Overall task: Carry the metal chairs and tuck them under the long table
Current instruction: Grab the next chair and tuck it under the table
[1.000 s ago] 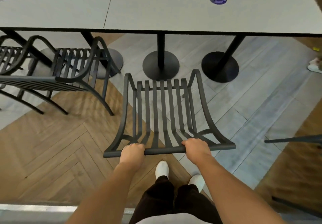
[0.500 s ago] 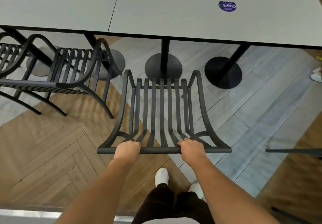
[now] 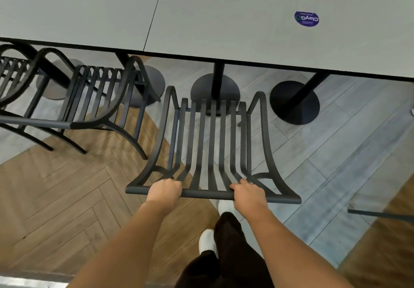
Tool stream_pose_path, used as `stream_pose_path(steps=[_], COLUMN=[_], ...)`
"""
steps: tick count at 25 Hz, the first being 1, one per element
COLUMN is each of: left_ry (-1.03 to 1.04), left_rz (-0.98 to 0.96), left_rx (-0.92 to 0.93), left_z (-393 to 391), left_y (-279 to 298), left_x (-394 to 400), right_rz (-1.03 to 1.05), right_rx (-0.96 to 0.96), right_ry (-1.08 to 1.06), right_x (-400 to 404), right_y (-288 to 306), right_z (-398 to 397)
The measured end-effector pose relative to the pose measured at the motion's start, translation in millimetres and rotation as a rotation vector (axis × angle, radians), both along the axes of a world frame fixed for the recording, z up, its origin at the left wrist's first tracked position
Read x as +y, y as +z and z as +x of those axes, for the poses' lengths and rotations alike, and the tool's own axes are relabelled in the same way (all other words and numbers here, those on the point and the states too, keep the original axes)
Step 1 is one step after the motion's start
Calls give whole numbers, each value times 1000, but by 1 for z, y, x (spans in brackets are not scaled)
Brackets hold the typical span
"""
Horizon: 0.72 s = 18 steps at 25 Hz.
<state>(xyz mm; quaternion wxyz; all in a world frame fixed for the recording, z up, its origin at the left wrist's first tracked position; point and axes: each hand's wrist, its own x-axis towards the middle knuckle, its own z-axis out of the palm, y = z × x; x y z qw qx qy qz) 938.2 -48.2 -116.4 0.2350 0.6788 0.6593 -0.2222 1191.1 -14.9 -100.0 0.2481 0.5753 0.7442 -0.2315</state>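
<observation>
**One chair almost home, its front not yet under the table**

Nearest the camera, both hands grasp the top rail of a black slatted chair [image 3: 212, 144]: the left hand [image 3: 164, 190] has its fingers curled over the rail left of centre, and the right hand [image 3: 248, 192] grips it right of centre. The person's white shoes [image 3: 207, 240] stand just behind the chair.

The chair faces the long table [image 3: 224, 25], and its front edge sits near the table's edge, over the round base [image 3: 215, 88] of the middle table leg. The seat looks to lie wholly outside the tabletop, so this chair still needs its last push in.

Further left, a second chair [image 3: 98, 99] stands with its front reaching under the table; a third [image 3: 11, 75] is cut off by the frame. At the right edge, a dark rail [image 3: 380, 213] may belong to another chair awaiting its turn; I cannot tell.
</observation>
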Motion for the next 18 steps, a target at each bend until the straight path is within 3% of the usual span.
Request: stream_pose_path(steps=[9, 18], left_ry=[97, 18], left_rz=[28, 52], left_rx=[-22, 9], left_z=[-16, -47], left_y=[4, 7], left_x=[87, 166], right_rz=[7, 1], right_rx=[32, 1], right_ry=[48, 7], right_x=[95, 163], right_y=[-5, -6], right_z=[-17, -48])
